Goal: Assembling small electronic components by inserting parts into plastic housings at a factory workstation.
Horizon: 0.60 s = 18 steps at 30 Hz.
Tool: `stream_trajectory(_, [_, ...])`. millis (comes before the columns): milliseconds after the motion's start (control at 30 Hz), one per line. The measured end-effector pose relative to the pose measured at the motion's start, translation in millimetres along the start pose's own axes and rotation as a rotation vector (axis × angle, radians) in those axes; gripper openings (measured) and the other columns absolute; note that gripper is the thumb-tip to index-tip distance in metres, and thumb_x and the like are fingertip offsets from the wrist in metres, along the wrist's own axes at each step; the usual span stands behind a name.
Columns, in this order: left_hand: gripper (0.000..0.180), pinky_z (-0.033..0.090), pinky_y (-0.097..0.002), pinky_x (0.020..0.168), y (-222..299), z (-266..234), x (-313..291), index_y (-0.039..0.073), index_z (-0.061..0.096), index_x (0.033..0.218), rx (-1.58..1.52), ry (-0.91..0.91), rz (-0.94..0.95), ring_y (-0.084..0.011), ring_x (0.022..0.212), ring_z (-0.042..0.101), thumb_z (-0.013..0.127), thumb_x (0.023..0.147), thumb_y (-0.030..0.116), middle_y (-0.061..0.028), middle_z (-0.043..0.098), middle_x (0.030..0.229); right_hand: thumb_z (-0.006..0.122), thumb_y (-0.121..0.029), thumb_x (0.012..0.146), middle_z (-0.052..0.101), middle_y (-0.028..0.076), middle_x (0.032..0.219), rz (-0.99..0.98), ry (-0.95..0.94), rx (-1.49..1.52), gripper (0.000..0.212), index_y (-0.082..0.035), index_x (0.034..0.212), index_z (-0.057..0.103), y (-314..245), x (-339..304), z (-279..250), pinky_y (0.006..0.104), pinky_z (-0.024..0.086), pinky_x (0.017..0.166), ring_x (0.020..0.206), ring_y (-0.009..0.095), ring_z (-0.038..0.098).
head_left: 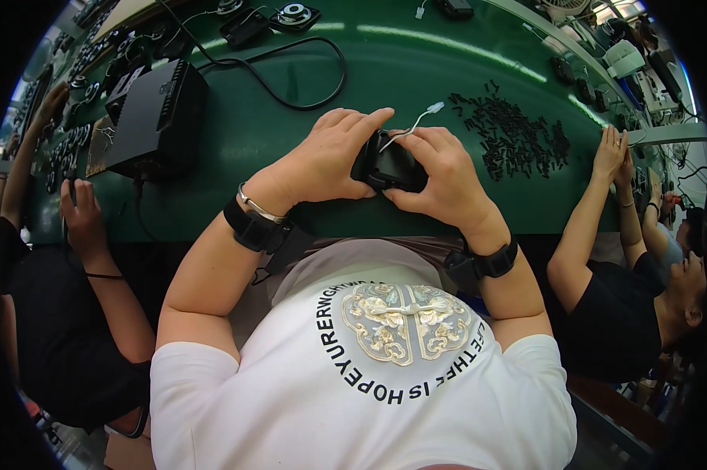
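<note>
Black plastic housing [398, 166] held between two bare hands, near the front edge of the green table [424, 74].
It sits right of the left hand [330, 160] and left of the right hand [447, 172], both closed around its sides; whether its underside touches the tabletop cannot be told. The left fingers point up and inward past its far side, thumb at its near edge; the right fingers curl over the far corner, thumb along the near side. A pale wire [405, 135] rises from it to a white connector [435, 107] above the right knuckles. Both elbows bend outward, forearms angling in. Farther right lies a scatter of small black pieces [518, 139]; farther left, a black box [169, 117].
</note>
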State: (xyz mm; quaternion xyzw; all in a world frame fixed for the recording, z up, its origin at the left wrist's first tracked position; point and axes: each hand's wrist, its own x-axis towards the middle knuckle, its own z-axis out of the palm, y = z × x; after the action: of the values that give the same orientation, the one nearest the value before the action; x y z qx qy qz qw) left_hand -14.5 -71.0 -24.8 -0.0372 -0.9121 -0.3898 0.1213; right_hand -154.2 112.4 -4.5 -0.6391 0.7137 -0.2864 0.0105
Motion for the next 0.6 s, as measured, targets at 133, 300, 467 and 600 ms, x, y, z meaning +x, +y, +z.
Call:
stream_trajectory(133, [0.108,0.029,-0.0462,0.112,0.1,3.5,2.2,0.009,0.028,0.151,0.12,-0.032,-0.018,-0.0376,0.123,0.046,0.084,0.061,0.024,-0.0167,0.054,0.124,0.083,-0.021,0.059,0.064,0.013,0.113,-0.031,0.002,0.0,0.064,-0.005,0.118,0.064,3.0,1.3,2.2,0.0412,0.05,0.089,0.101,0.032,0.06])
stream_trajectory(300, [0.108,0.029,-0.0471,0.112,-0.5,3.0,1.1,0.008,0.028,0.152,0.119,-0.027,-0.02,-0.0371,0.123,0.046,0.083,0.06,0.022,-0.0167,0.053,0.124,0.084,-0.021,0.059,0.063,0.014,0.113,-0.013,-0.024,0.013,0.066,-0.006,0.12,0.064,0.6,1.0,4.0,0.0413,0.049,0.091,0.103,0.033,0.059])
stream_trajectory(467, [0.107,0.03,-0.0463,0.111,0.9,2.7,-0.1,0.008,0.026,0.152,0.157,-0.017,-0.006,-0.037,0.122,0.047,0.082,0.061,0.021,-0.016,0.055,0.122,0.085,-0.022,0.059,0.062,0.014,0.114,-0.013,-0.026,0.039,0.069,-0.006,0.123,0.064,1.8,-2.2,5.6,0.0414,0.047,0.094,0.106,0.033,0.058])
stream_trajectory(600, [0.097,0.036,-0.0447,0.107,3.8,-4.3,3.2,0.007,0.033,0.149,0.045,-0.03,-0.016,-0.0368,0.117,0.051,0.082,0.067,0.021,-0.016,0.059,0.116,0.086,-0.026,0.06,0.062,0.014,0.112,-0.018,0.006,0.021,0.071,-0.007,0.125,0.064,3.8,-5.5,8.9,0.0417,0.046,0.093,0.104,0.033,0.058])
